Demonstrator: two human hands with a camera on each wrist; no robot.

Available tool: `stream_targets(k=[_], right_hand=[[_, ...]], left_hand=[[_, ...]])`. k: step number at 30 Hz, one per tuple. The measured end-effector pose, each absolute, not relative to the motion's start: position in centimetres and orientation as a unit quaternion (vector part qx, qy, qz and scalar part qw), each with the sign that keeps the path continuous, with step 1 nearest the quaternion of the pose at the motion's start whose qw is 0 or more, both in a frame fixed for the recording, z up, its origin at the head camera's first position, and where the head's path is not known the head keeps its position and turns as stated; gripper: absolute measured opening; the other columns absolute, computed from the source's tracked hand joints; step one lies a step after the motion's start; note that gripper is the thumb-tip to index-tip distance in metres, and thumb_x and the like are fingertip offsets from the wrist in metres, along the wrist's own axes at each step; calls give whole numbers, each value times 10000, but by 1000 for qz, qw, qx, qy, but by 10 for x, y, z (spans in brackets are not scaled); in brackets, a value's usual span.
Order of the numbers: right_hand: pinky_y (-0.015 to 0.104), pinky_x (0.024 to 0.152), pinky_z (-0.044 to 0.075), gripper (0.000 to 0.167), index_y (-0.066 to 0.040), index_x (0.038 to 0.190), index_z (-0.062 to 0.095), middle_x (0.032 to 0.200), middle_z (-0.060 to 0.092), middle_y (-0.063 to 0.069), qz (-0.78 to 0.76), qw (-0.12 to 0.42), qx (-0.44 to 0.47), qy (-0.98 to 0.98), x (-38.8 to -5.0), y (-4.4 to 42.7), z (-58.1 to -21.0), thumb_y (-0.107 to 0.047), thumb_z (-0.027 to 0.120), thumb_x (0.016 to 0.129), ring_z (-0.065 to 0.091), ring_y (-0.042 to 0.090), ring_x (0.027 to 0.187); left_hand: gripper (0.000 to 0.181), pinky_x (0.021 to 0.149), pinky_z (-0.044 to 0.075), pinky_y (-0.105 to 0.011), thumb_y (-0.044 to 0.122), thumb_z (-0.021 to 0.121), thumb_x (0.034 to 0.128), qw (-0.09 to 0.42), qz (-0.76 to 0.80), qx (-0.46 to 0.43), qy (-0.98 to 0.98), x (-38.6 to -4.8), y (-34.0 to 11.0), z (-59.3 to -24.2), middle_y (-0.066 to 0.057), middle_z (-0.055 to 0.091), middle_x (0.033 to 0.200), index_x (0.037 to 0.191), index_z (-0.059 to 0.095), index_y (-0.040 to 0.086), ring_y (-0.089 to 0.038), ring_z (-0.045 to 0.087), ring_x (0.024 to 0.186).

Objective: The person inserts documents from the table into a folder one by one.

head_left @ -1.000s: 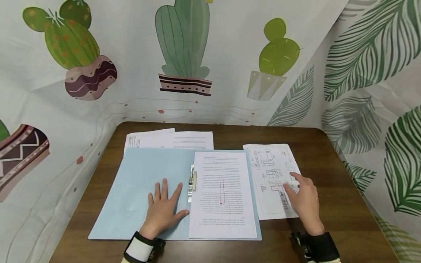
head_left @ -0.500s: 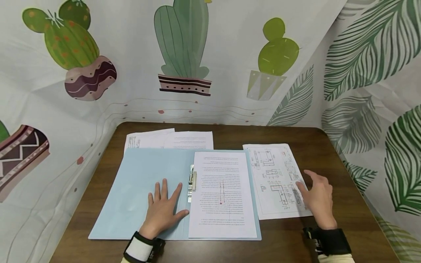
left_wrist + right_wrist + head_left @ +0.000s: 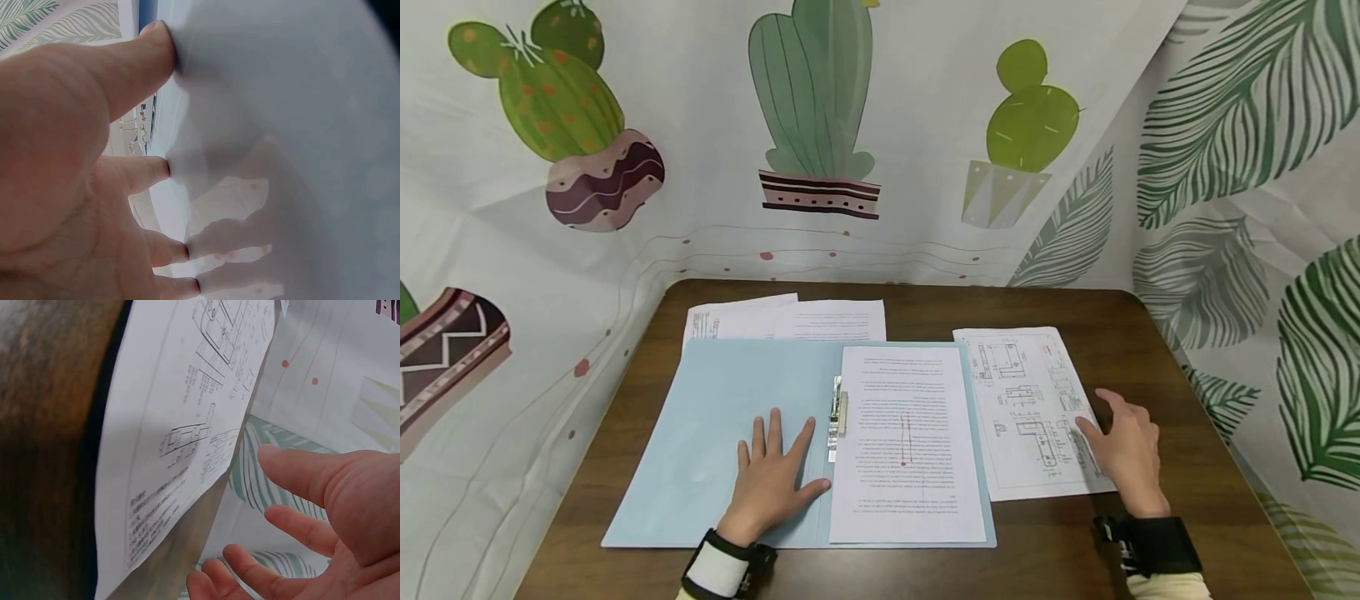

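Observation:
A light blue folder (image 3: 707, 417) lies spread flat on the table in the head view. My left hand (image 3: 767, 483) rests on its left cover, fingers splayed, fingertips touching the glossy surface in the left wrist view. Along the spine sits a metal clip (image 3: 837, 421). A stack of printed text sheets (image 3: 910, 500) lies on the right cover, its text upside down. To the folder's right is a sheet with technical drawings (image 3: 1011, 450). Over that sheet's right edge hovers my right hand (image 3: 1127, 458); in the right wrist view its fingers are apart and hold nothing.
More white papers (image 3: 842, 321) stick out from behind the folder's far edge. The brown wooden table (image 3: 1195, 500) extends right of the drawing sheet. Cloth with cactus and leaf prints (image 3: 925, 108) hangs behind and beside the table.
My right hand has moved right, from over the drawing sheet to its right edge, uncovering more of the drawings. The left hand and folder stay put.

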State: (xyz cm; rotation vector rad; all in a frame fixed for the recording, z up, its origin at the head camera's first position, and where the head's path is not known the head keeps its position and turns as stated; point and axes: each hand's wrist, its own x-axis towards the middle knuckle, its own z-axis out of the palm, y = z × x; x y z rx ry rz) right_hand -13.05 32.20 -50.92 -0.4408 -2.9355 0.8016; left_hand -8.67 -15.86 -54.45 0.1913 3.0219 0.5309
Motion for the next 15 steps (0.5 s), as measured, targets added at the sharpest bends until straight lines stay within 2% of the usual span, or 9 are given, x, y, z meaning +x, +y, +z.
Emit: stream_targets(k=[6, 15], right_hand=[[783, 918, 345, 665, 10, 1512, 419, 1453, 346, 441, 254, 12, -145, -956, -133, 321, -512, -203, 716, 957, 303, 654, 1299], [689, 786, 414, 776, -7, 1536, 374, 1366, 396, 413, 246, -19, -153, -957, -137, 316, -518, -274, 768, 924, 375, 574, 1151]], left_hand=[[907, 1071, 149, -820, 515, 822, 814, 50, 165, 54, 984, -86, -158, -541, -412, 190, 1596, 1545, 473, 106, -649, 111, 1459], [907, 1076, 146, -817, 520, 820, 816, 54, 163, 50, 984, -87, -157, -538, -405, 185, 1602, 1546, 472, 108, -645, 110, 1462]])
